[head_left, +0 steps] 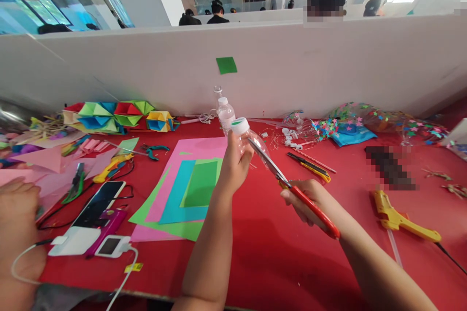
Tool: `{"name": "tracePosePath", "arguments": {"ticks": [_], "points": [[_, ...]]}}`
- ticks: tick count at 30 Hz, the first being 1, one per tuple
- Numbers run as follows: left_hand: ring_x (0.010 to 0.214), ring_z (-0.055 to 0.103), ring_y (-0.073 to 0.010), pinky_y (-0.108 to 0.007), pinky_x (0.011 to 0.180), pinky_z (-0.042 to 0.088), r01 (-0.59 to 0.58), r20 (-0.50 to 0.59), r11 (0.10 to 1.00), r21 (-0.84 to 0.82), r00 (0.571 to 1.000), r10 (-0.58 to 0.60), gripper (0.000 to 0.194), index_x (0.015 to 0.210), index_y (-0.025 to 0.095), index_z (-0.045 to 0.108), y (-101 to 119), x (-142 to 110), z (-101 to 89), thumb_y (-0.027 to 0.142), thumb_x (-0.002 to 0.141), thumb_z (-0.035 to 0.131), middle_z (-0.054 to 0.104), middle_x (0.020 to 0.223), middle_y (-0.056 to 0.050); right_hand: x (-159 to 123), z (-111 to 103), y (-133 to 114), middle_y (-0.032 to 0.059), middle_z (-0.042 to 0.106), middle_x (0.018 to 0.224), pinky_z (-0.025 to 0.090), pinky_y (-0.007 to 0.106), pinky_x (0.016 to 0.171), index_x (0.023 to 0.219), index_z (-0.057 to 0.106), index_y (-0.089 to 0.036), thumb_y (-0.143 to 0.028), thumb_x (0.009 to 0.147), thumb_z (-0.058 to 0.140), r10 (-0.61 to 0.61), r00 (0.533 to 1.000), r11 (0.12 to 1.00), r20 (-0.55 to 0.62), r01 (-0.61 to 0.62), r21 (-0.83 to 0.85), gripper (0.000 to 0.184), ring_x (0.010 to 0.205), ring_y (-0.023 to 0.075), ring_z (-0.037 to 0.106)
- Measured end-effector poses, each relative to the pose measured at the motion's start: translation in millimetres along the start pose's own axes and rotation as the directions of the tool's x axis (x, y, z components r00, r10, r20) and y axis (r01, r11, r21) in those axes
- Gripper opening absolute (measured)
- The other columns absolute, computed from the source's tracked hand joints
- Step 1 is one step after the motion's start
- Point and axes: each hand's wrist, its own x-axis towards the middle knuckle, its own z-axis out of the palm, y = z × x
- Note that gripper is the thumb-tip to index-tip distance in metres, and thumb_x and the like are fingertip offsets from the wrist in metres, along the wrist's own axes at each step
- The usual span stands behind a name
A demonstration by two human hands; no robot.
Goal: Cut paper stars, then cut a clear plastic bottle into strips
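My left hand (233, 167) is wrapped round a clear plastic bottle (258, 142) with a white cap, held up above the table and tilted. In my right hand (310, 199) is a pair of red-handled scissors (317, 214). Their metal blades reach up to the side of the bottle; whether they cut into it I cannot tell. Below and left of the bottle lies a stack of coloured paper (170, 199) in pink, green and blue. Another clear bottle (225, 112) with a white cap stands upright behind the held one.
A yellow glue gun (404, 223) and a yellow-black utility knife (310, 167) lie on the right of the red table (270, 262). Phones, cables, pliers (152, 151) and folded paper shapes (113, 115) occupy the left. Another person's hand (18, 204) rests at the left edge. A white partition (146, 68) stands behind.
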Motion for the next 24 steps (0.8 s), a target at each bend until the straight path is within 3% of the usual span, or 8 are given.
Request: {"name": "tracePosePath", "arguments": {"ticks": [12,19,22,24], "points": [[0.097,0.060,-0.0186,-0.037,0.089,0.048,-0.019,-0.036,0.999,0.041,0.999,0.021,0.033,0.114,0.026,0.047,-5,1,-0.1,0.048,0.092,0.055,0.059,0.104,-0.005,3,1,4,-0.0078,0.043,0.043,0.028,0.018,0.035,0.067,0.043,-0.021,-0.054,0.090,0.056,0.043,0.999,0.999,-0.010,-0.043,0.006,0.042,0.032,0.0065,0.040],[0.096,0.061,-0.0200,-0.039,0.091,0.047,0.024,-0.076,1.000,-0.003,0.997,-0.024,0.032,0.112,0.026,0.049,-5,0,4.2,0.047,0.090,0.058,0.060,0.103,-0.006,3,-3,-3,-0.0068,0.043,0.041,0.029,0.019,0.035,0.067,0.046,-0.020,-0.063,0.086,0.057,0.071,0.997,0.997,0.020,-0.072,0.035,0.048,0.033,0.0072,0.040],[0.095,0.062,-0.0203,-0.040,0.093,0.047,0.084,-0.178,0.995,-0.058,0.980,-0.093,0.024,0.105,0.025,0.051,-5,2,4.2,0.040,0.089,0.062,0.062,0.098,-0.005,0,-6,-7,-0.0061,0.044,0.043,0.033,0.019,0.036,0.069,0.050,-0.019,-0.068,0.085,0.054,0.068,0.993,0.994,0.092,-0.076,0.081,0.051,0.035,0.0079,0.043],[0.092,0.064,-0.0192,-0.040,0.093,0.048,0.134,-0.289,0.983,-0.126,0.943,-0.165,0.022,0.102,0.025,0.052,-4,5,2.1,0.034,0.086,0.064,0.064,0.094,-0.003,-1,-7,-6,-0.0058,0.045,0.045,0.036,0.019,0.038,0.071,0.052,-0.019,-0.069,0.086,0.051,0.066,0.990,0.993,0.122,-0.077,0.092,0.053,0.036,0.0082,0.045]]}}
